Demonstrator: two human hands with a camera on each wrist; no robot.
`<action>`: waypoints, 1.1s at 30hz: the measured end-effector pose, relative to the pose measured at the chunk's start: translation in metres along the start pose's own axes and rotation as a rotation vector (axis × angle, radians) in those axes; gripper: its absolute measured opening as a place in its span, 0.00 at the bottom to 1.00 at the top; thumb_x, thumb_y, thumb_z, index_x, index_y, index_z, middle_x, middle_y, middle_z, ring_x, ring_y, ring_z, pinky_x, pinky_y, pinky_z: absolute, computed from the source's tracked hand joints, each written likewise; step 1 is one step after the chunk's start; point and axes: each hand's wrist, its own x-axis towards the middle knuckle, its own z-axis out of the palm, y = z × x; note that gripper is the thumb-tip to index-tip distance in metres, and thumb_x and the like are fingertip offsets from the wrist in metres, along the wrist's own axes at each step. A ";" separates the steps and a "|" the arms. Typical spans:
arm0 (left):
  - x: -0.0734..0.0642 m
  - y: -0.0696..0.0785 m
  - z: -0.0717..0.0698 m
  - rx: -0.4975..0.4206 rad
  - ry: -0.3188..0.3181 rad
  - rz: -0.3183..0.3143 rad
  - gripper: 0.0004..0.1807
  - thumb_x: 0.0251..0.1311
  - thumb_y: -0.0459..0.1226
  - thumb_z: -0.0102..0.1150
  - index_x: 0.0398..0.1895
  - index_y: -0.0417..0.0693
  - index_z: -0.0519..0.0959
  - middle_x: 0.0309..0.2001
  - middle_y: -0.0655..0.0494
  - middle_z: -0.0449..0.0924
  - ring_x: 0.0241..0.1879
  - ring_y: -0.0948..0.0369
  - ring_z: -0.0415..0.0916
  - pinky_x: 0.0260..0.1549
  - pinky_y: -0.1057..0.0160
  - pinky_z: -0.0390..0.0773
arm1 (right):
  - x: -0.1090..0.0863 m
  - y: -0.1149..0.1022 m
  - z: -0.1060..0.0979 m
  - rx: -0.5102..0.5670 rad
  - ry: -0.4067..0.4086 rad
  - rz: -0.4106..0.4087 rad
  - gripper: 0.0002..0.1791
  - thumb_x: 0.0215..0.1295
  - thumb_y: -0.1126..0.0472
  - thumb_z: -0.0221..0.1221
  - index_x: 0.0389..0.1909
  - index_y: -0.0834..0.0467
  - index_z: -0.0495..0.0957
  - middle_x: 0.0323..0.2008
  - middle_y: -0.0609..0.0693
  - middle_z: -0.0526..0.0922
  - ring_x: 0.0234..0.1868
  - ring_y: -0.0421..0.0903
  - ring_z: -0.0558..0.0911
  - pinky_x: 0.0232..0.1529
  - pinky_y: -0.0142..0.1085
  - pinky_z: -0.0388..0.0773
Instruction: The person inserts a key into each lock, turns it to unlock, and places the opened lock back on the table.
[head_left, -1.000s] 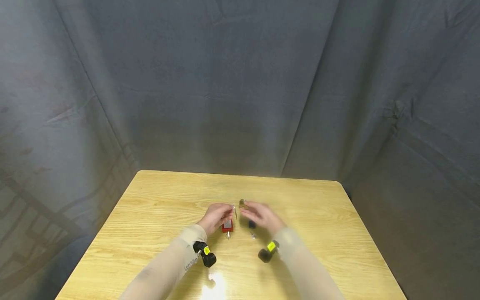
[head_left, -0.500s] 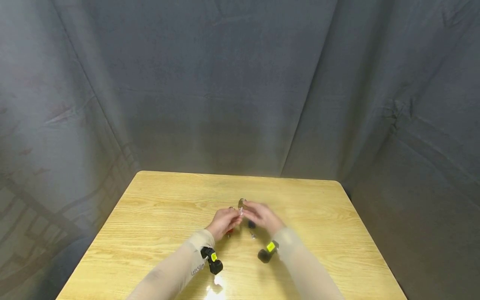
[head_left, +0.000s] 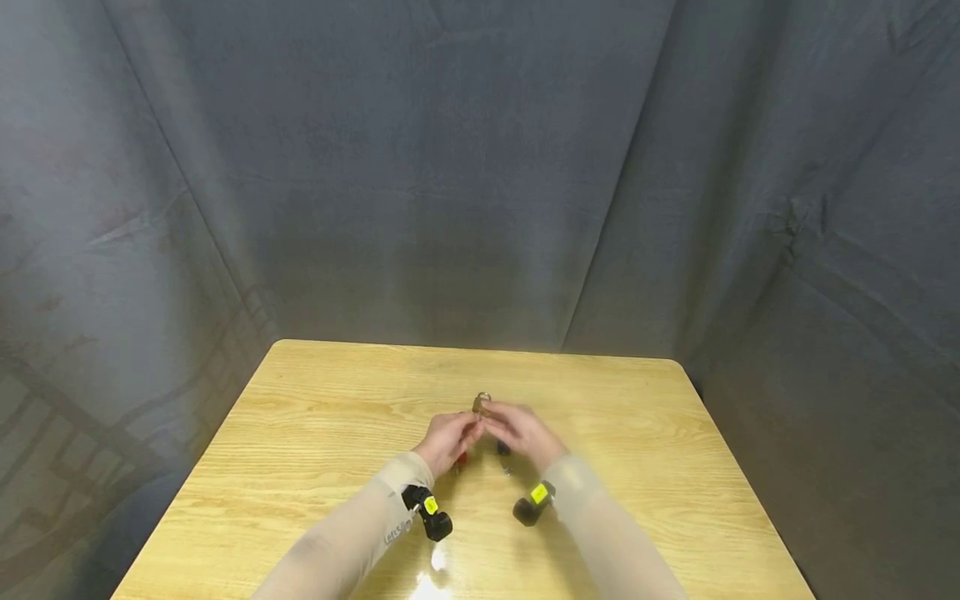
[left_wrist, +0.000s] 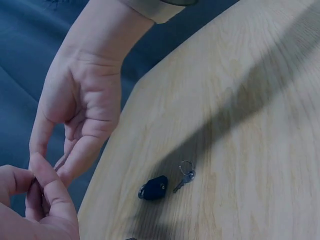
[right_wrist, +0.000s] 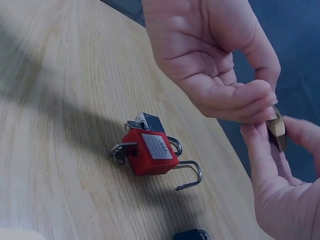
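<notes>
One brass padlock (right_wrist: 277,129): held above the table (head_left: 637,433), roughly midway between its left and right edges. One right hand (head_left: 520,431): thumb and fingers pinch the brass padlock. One left hand (head_left: 447,439): fingers curled, tips at the brass padlock; what they pinch, we cannot tell. On the table: one red padlock (right_wrist: 152,152), one black padlock (left_wrist: 154,188), one ringed key (left_wrist: 185,176). Handling: we judge a steady right pinch and light, straight left fingertips best.
</notes>
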 end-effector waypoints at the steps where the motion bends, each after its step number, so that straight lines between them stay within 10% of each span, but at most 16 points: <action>1: 0.000 0.001 -0.001 -0.007 0.007 -0.002 0.15 0.65 0.27 0.51 0.50 0.23 0.73 0.30 0.55 0.79 0.29 0.69 0.77 0.34 0.77 0.79 | 0.000 0.000 0.001 -0.019 0.001 -0.003 0.22 0.68 0.67 0.55 0.60 0.71 0.68 0.42 0.57 0.84 0.42 0.44 0.85 0.52 0.31 0.79; 24: 0.001 -0.003 -0.008 0.075 -0.144 -0.017 0.14 0.67 0.32 0.52 0.49 0.27 0.75 0.27 0.57 0.81 0.26 0.68 0.78 0.30 0.75 0.80 | 0.006 0.000 0.000 -0.095 0.072 -0.001 0.21 0.66 0.63 0.59 0.56 0.70 0.72 0.41 0.57 0.83 0.40 0.45 0.85 0.50 0.32 0.80; 33: -0.001 -0.002 -0.003 0.105 -0.109 0.016 0.14 0.66 0.30 0.53 0.48 0.25 0.74 0.26 0.56 0.80 0.24 0.70 0.78 0.27 0.77 0.79 | 0.004 0.000 0.002 -0.123 0.064 -0.009 0.22 0.66 0.63 0.59 0.57 0.71 0.71 0.40 0.57 0.84 0.38 0.45 0.86 0.48 0.32 0.81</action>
